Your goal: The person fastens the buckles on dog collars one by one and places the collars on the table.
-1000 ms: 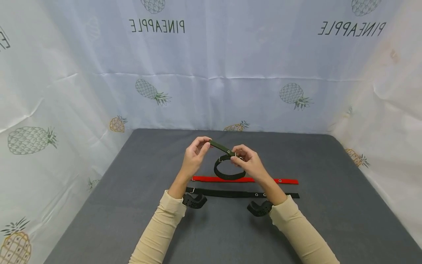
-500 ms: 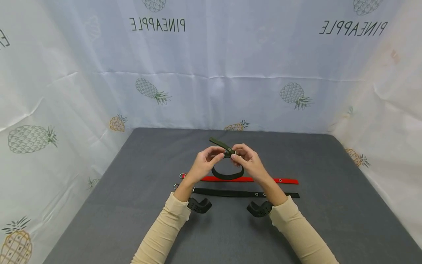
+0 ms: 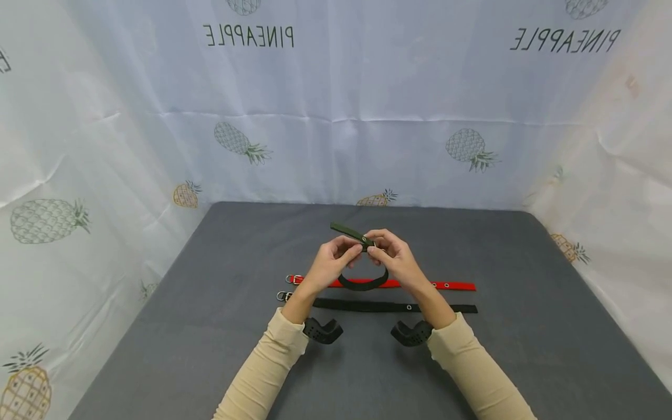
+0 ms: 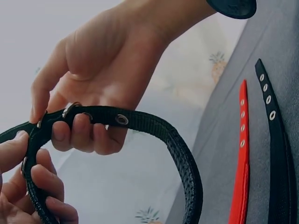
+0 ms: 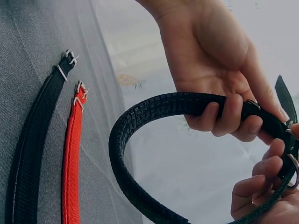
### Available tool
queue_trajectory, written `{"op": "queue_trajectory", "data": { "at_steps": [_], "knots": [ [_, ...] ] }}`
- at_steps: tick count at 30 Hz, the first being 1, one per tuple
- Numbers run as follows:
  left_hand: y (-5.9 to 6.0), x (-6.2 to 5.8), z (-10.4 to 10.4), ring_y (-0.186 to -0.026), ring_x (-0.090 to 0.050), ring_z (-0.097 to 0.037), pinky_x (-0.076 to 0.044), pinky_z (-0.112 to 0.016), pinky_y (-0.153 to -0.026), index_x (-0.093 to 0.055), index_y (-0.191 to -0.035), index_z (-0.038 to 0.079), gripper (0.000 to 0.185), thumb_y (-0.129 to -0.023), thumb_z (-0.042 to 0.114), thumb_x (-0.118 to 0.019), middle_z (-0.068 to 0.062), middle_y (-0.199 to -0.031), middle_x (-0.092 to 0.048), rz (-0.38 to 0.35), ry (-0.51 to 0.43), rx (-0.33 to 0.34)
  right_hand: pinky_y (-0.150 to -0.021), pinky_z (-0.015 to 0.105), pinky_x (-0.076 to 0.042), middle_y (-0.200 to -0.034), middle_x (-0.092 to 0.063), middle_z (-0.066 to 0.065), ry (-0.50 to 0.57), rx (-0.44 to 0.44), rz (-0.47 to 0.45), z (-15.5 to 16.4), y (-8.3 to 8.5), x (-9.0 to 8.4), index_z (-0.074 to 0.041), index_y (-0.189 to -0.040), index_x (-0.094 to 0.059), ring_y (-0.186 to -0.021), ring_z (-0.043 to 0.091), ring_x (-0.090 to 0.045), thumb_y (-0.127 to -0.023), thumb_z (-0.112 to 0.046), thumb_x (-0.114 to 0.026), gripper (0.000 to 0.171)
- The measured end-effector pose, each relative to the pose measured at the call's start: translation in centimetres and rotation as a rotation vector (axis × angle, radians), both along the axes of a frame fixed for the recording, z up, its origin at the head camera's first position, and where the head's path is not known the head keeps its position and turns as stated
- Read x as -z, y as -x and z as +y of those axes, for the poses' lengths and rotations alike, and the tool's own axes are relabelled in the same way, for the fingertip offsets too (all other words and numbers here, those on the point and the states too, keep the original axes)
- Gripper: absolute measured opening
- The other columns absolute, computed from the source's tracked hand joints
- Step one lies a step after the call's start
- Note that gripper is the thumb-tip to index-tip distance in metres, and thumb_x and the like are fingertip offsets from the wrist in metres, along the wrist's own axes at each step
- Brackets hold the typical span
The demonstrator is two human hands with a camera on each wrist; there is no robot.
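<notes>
A dark green collar (image 3: 363,286) with dark padding is bent into a loop above the table, held by both hands. My left hand (image 3: 329,263) pinches the band just left of the buckle area, its other fingers curled around the strap in the right wrist view. Beside it, my right hand (image 3: 397,258) grips the collar where the metal fittings are. The fingertips nearly meet. The collar's free end (image 3: 346,230) sticks out up and to the left, unheld. A metal ring (image 5: 293,165) shows by the right fingers. An eyelet (image 4: 121,119) is visible in the band. Fingers partly hide the buckle.
Flat on the grey table (image 3: 184,350) lie a red collar (image 3: 462,286) and, nearer, a black collar (image 3: 357,305), buckles to the left and eyelets to the right. White pineapple-print curtains (image 3: 336,157) stand behind and at both sides.
My left hand has let go of the green collar's free end and moved right and down to the band beside my right hand. The right hand stays nearly in place.
</notes>
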State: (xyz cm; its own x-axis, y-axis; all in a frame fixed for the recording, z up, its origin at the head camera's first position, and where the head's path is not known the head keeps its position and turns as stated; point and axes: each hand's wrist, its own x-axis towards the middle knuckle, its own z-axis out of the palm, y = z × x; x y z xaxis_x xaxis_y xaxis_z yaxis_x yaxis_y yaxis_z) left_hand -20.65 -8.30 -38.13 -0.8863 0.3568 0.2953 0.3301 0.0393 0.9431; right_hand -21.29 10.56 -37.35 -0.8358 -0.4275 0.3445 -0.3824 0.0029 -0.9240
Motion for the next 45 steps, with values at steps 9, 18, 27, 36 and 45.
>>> {"op": "queue_trajectory", "data": {
  "at_steps": [9,18,27,36,45],
  "knots": [
    [-0.18,-0.27,0.06,-0.063,-0.045,-0.007,-0.041,-0.021,-0.062,-0.056,-0.102,-0.006,0.018,-0.1,0.012,-0.052,0.004,-0.08,-0.052,-0.041,-0.006,0.017,-0.067,0.024,-0.042,-0.081,-0.054,-0.005,-0.012,0.007,0.017,-0.14,-0.05,0.15,0.002,-0.118,-0.051,-0.071,0.016,-0.046,-0.1,-0.012,-0.051,0.023],
    [-0.14,-0.67,0.13,-0.056,-0.038,-0.007,-0.036,-0.021,-0.056,-0.058,-0.102,-0.007,0.016,-0.098,0.009,-0.054,0.001,-0.071,-0.048,-0.001,-0.008,-0.025,-0.073,0.021,-0.046,-0.087,-0.058,-0.012,-0.013,0.0,0.008,-0.33,-0.11,-0.48,0.007,-0.121,-0.049,-0.077,0.009,-0.054,-0.101,-0.012,-0.048,0.027],
    [-0.09,-0.48,0.42,-0.054,-0.037,-0.008,-0.035,-0.02,-0.055,-0.06,-0.097,-0.001,0.017,-0.097,0.016,-0.057,0.006,-0.067,-0.051,-0.034,0.039,-0.086,-0.071,0.021,-0.047,-0.09,-0.061,-0.016,-0.027,-0.003,0.009,-0.22,-0.12,-0.4,0.012,-0.123,-0.046,-0.076,0.009,-0.057,-0.103,-0.013,-0.045,0.032],
    [-0.19,-0.39,0.24,-0.055,-0.038,-0.013,-0.035,-0.021,-0.054,-0.064,-0.098,0.001,0.02,-0.097,0.021,-0.059,-0.001,-0.07,-0.051,-0.088,0.084,-0.111,-0.071,0.021,-0.047,-0.091,-0.061,-0.013,-0.032,-0.014,-0.007,-0.17,-0.15,-0.03,0.009,-0.122,-0.048,-0.077,0.013,-0.057,-0.102,-0.012,-0.045,0.029],
    [-0.33,-0.43,0.11,-0.06,-0.043,-0.008,-0.038,-0.022,-0.058,-0.062,-0.096,0.001,0.018,-0.096,0.018,-0.06,0.006,-0.073,-0.051,-0.093,0.032,-0.078,-0.073,0.021,-0.048,-0.092,-0.062,-0.015,-0.022,-0.033,-0.022,-0.03,-0.43,-0.24,0.009,-0.122,-0.048,-0.078,0.008,-0.059,-0.101,-0.011,-0.048,0.029]
  ]
}}
